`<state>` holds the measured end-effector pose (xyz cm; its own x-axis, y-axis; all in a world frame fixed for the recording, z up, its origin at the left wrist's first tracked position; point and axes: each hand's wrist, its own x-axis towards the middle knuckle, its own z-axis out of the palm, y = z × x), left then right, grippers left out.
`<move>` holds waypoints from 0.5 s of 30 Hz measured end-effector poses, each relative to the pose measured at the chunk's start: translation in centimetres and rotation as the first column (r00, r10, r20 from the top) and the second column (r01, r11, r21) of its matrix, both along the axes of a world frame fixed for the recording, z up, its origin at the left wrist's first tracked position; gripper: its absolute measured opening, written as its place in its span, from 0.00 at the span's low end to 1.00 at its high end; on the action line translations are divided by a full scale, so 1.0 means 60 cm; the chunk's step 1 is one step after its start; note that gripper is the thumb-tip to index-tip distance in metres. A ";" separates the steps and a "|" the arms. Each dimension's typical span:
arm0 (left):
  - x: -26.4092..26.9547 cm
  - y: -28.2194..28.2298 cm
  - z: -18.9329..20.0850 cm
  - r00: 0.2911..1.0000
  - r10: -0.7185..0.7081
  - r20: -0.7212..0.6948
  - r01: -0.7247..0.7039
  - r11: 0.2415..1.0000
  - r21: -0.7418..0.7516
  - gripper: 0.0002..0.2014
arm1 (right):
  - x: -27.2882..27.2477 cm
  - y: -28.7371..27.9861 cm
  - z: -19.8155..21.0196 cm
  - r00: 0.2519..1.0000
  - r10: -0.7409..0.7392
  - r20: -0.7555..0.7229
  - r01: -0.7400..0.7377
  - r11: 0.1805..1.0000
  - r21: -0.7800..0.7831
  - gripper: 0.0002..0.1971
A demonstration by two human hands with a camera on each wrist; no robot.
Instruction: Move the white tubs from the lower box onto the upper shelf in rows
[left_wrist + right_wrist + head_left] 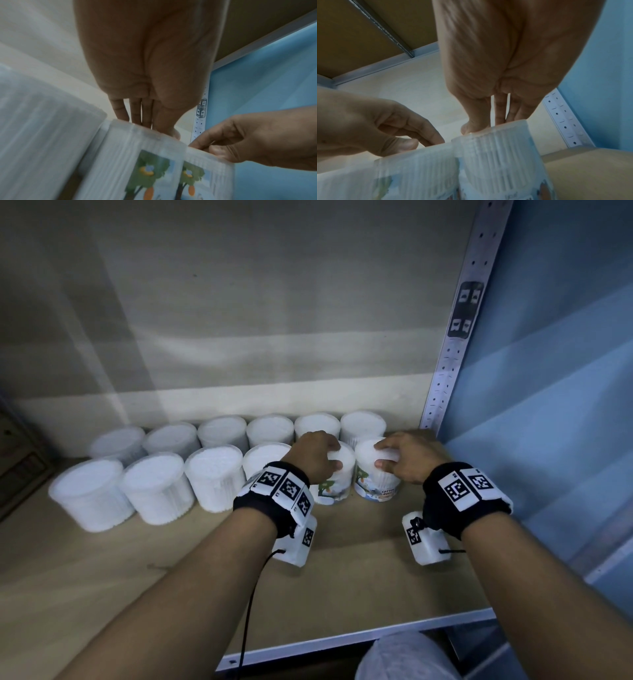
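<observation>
— Head view: each hand sets a tub at the right end of the front row on the shelf [359, 570]. How should this be finished?

— Lower both flat, nudge them against the neighbouring tub [265, 457] and in line with the back row [236, 431], then let go.

— And the grip?

— The left hand [313, 453] curls over the top of the left tub [337, 477], thumb on the front; the right hand [409, 455] clasps the right tub [376, 474] the same way. Both wrists are raised, palms down, with the two tubs touching.
</observation>
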<state>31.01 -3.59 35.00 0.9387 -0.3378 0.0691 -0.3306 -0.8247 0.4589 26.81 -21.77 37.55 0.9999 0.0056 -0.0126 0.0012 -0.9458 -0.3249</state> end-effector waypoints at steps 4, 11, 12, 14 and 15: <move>-0.001 0.006 0.011 0.994 -0.067 -0.087 0.068 0.998 0.002 0.22 | 0.001 -0.001 0.001 1.000 -0.001 0.003 0.001 1.000 0.001 0.24; -0.007 -0.009 0.002 0.999 0.042 0.024 -0.043 0.998 0.046 0.21 | 0.001 -0.002 -0.001 1.000 -0.006 -0.007 0.006 1.000 0.021 0.23; -0.009 -0.013 -0.001 0.994 0.078 0.070 -0.082 0.995 0.053 0.20 | 0.001 -0.003 -0.001 1.000 -0.006 -0.007 0.007 1.000 0.019 0.24; -0.011 -0.021 -0.008 0.985 0.120 0.121 -0.133 0.985 0.110 0.24 | 0.002 -0.003 0.000 1.000 -0.005 -0.007 0.005 1.000 0.011 0.24; -0.011 -0.023 -0.010 0.983 0.125 0.134 -0.144 0.978 0.147 0.26 | 0.002 -0.003 0.000 1.000 -0.003 -0.008 0.003 1.000 0.006 0.24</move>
